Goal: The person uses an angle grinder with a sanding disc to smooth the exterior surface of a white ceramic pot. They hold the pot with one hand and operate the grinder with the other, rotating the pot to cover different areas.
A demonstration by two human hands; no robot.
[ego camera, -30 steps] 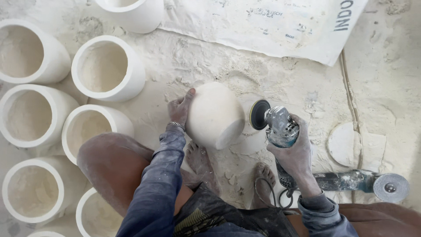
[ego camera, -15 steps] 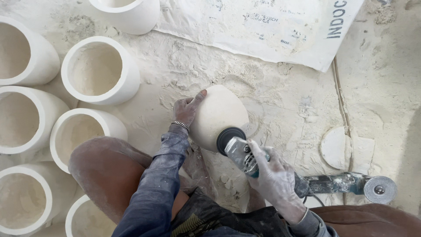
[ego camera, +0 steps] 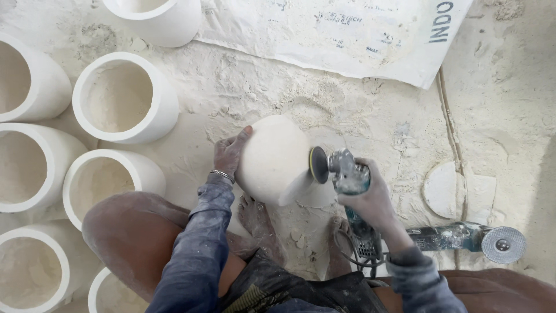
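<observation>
Here, pot (ego camera: pixel 272 159) against left grip (ego camera: pixel 229 153)

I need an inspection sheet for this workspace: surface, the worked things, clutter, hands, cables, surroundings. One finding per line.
Surface: dusty floor, coated in pale powder.
Worked things: rounded white pot lying on its side; angle grinder with its disc at the pot's right side.
Clutter: second grinder lying on the floor at right; flat white disc piece beside it.
Hands: left hand steadies the pot; right hand grips the grinder body.
Cables: a cord runs across the floor at right; a looped cord near the feet.
Surroundings: open white pots in rows at left; printed sack spread out at top.
</observation>
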